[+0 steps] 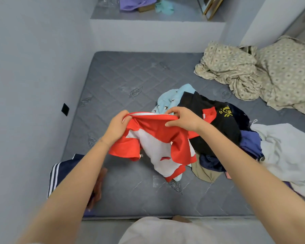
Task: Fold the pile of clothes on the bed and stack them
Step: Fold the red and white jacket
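While the navy striped garment lies at the near left corner of the mattress, partly under my left forearm, I hold the red-and-white shirt up just above the bed, beside the pile. My left hand grips one end of its upper edge, fingers curled round the cloth. My right hand pinches the other end between thumb and fingers. The shirt hangs bunched, its lower part against the pile's near edge. I judge this the start of folding this piece: next it needs shaking out and laying flat on bare mattress. Beyond, the pile's black, blue and white clothes lie unfolded, and farther right is crumpled patterned bedding.
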`<state>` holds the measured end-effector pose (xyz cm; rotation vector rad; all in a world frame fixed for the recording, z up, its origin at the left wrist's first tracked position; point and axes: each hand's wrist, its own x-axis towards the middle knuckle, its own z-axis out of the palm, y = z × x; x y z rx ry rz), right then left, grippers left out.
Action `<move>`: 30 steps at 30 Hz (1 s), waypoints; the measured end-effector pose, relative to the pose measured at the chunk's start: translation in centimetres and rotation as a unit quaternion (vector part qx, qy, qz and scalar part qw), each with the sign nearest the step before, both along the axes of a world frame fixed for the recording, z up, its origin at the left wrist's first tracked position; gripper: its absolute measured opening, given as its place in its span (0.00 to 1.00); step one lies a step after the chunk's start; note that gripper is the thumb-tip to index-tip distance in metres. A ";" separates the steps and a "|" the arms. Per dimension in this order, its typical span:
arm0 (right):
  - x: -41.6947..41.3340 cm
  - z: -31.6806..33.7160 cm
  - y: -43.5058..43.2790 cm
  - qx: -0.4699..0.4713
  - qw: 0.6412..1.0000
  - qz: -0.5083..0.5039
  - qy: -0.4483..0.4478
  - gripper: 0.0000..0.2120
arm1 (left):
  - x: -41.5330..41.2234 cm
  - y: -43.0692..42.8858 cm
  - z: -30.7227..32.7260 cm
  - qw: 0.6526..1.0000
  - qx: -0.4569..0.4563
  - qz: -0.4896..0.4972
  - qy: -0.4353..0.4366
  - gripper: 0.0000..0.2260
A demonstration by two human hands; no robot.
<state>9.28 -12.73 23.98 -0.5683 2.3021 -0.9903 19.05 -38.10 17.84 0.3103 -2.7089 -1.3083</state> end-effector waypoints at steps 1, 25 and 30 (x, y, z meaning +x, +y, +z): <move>0.4 0.0 -0.3 0.018 1.000 -0.002 0.000 0.18 | 0.0 -0.8 0.6 1.000 -0.005 -0.012 0.010 0.08; 6.8 2.2 -10.7 -0.085 0.996 0.024 -0.008 0.22 | 1.9 -4.6 8.9 0.987 0.075 -0.128 -0.056 0.11; 6.1 2.9 -9.0 -0.159 0.983 -0.017 -0.086 0.14 | 4.4 -6.6 4.9 0.967 0.095 -0.187 -0.143 0.12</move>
